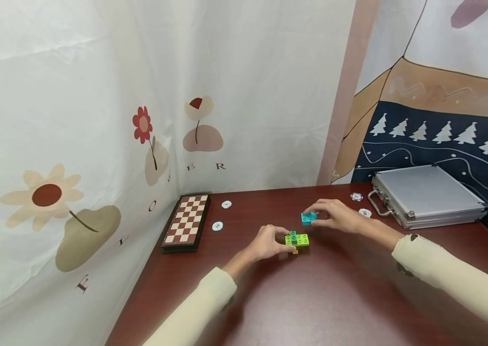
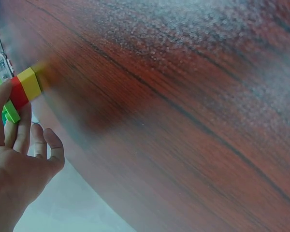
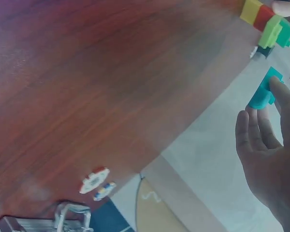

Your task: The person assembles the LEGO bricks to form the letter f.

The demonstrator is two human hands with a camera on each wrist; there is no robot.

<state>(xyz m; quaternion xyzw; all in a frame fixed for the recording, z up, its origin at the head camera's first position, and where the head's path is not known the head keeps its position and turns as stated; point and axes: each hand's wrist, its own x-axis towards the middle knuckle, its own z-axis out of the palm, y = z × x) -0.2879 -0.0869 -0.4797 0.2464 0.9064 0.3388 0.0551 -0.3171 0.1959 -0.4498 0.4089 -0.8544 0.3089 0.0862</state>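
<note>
My left hand (image 1: 267, 242) grips a small stack of toy building bricks between thumb and fingers. A long lime-green brick (image 1: 302, 240) with a darker green brick (image 1: 293, 237) on it forms the top. Beneath, the left wrist view shows a red brick (image 2: 19, 93) and a yellow brick (image 2: 29, 83). To the right and slightly farther back, my right hand (image 1: 335, 215) pinches a teal brick (image 1: 308, 219) with its studs upward. In the right wrist view, the teal brick is apart from the stack; its near end looks rounded.
A checkered game board (image 1: 187, 218) lies at the table's left edge, near two white chips, one nearer (image 1: 217, 226) and one farther (image 1: 226, 204). Two more chips (image 1: 356, 196) lie by a silver case (image 1: 430, 194) at the back right. Printed curtains (image 1: 261, 96) hang behind the table.
</note>
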